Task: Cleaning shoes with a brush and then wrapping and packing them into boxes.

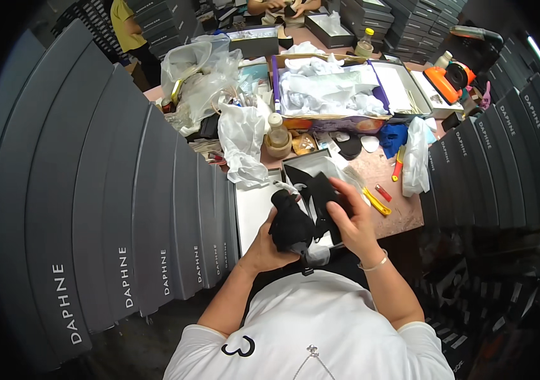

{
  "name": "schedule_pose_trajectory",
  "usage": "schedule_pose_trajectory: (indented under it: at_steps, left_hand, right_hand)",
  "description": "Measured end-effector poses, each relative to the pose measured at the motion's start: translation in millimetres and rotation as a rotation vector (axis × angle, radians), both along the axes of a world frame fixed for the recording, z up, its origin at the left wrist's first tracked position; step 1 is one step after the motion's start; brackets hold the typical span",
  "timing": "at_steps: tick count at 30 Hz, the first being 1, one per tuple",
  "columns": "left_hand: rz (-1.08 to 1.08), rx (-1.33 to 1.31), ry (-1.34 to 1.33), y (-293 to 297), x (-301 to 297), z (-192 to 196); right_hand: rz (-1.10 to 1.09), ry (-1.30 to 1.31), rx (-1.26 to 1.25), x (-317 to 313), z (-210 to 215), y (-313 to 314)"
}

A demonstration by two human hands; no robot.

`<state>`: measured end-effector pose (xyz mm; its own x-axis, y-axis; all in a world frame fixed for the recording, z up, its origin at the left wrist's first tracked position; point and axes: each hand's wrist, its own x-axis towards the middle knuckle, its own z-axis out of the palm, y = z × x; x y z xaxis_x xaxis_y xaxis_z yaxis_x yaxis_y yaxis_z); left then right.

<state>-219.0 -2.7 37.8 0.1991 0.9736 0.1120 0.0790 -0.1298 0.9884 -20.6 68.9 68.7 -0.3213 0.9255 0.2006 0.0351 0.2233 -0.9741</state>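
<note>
My left hand (262,251) is closed round a bunched black item (290,223) with a rounded body and a narrow upper end. It may be a shoe, but its shape is not plain. My right hand (357,223) has its thumb and fingers on a black shoe-like piece (322,193) with a pointed end, just right of the first item. Both are held over an open box (254,212) with a white inside. Some pale wrapping paper (318,254) shows beneath them. The undersides of both black things are hidden.
Grey shoe boxes (111,209) stand in tall stacks on the left, with more boxes (473,158) on the right. Ahead are a paper-filled carton (330,120), a glue jar (277,140), a yellow cutter (378,202), a red lighter (383,192) and plastic bags (197,82). Another person (282,7) sits opposite.
</note>
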Motion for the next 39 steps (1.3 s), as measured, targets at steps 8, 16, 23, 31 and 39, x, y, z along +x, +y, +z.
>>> schedule_pose_trajectory:
  at_steps: [8, 16, 23, 31, 39]
  left_hand:
    - [0.111, 0.093, -0.057, 2.4, 1.1, 8.1]
    - [0.133, -0.421, -0.590, 10.2, 14.1, -13.0]
    - [-0.032, -0.506, -0.532, 19.4, 35.4, -20.0]
    - [0.053, -0.750, -0.934, 61.2, 46.0, -48.7]
    - [0.254, -0.758, -0.975, 123.1, 80.9, -56.0]
  right_hand:
    - [0.321, 0.105, -0.250, 5.9, -11.8, -20.3]
    - [-0.139, -0.249, 0.370, 40.4, 32.5, 1.1]
    - [0.174, -0.739, 0.856, 75.8, -45.1, 66.5]
    - [0.068, -0.575, 0.390, 81.2, -97.9, 50.8]
    - [-0.176, -0.808, 0.279, 156.5, -151.5, 178.4]
